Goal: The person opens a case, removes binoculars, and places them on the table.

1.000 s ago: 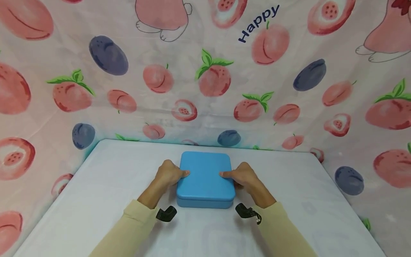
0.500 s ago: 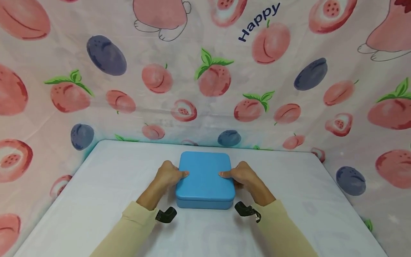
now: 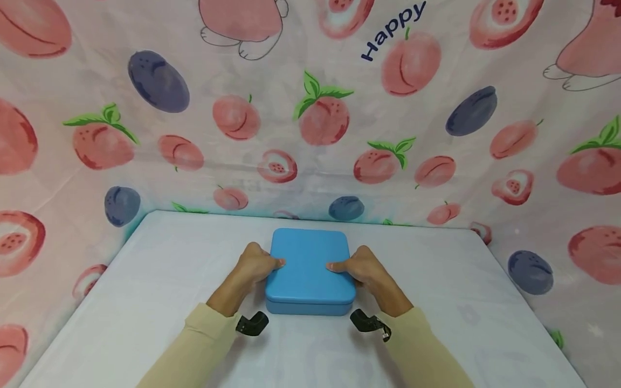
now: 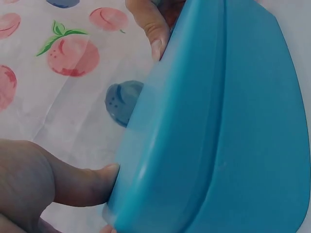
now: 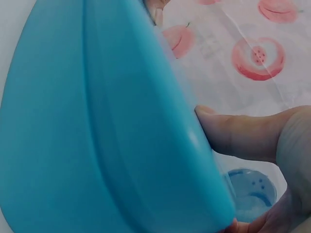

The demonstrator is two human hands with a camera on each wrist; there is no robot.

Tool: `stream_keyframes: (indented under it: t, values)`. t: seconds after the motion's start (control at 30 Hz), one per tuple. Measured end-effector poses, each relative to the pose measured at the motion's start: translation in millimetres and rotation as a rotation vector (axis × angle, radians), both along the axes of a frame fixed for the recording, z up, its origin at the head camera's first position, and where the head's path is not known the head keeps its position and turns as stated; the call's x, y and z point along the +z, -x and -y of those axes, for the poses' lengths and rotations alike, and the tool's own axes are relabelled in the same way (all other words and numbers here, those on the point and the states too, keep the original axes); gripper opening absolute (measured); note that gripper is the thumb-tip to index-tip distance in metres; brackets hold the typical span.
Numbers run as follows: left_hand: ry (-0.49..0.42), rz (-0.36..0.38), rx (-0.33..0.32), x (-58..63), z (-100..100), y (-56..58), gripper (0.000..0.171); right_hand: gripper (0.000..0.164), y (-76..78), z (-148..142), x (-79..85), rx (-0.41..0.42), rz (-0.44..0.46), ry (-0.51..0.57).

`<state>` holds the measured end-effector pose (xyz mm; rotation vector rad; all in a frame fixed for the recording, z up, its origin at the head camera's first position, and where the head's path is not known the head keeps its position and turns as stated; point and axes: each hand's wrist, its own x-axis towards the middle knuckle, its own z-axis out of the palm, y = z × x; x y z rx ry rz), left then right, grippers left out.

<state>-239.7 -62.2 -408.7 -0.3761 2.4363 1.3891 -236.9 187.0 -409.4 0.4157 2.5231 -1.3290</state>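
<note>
Head view: one blue box [image 3: 308,277] on white table [image 3: 446,280], left hand [image 3: 254,262] and right hand [image 3: 364,264] pinching its sides, thumbs [image 3: 336,267] atop.

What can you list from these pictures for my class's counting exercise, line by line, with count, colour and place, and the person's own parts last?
table: 1, white, lower part of head view
printed cloth: 1, pale pinkish, behind the table and along its sides
pink-red fruit prints: many, some with green leaves, across the cloth
plum-like prints: 5 in head view, dark blue, on the cloth
figures: 2, pink, cut off at the top edge
word "Happy": 1, dark blue, upper cloth
box: 1, blue, mid-table
wrist pieces: 2, black, by the cuffs
sleeves: 2, beige, bottom
hands: 2, bare, gripping opposite sides of the box
</note>
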Motion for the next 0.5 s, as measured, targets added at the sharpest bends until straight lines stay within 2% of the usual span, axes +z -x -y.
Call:
stream_keyframes:
  t: [0.03, 0.1, 0.23, 0.37, 0.5]
  values:
    - [0.002, -0.002, 0.003, -0.2, -0.4, 0.4, 0.056, 0.068, 0.2, 0.1, -0.5, -0.001, 0.003, 0.004]
    - [-0.003, -0.004, 0.008, 0.1, -1.1, 0.7, 0.057, 0.067, 0.3, 0.3, -0.5, 0.001, 0.008, 0.01]
    - [-0.042, -0.001, 0.015, -0.2, -0.7, 1.5, 0.055, 0.043, 1.3, 1.9, 0.8, -0.003, -0.007, 0.013]
    - [-0.066, 0.007, 0.007, -0.9, 1.4, 2.2, 0.051, 0.054, 2.6, 2.4, 1.6, 0.005, -0.019, 0.015]
    - [-0.047, 0.023, -0.009, 0.4, 3.5, 4.3, 0.052, 0.047, 5.2, 2.4, 2.2, 0.002, -0.003, 0.016]
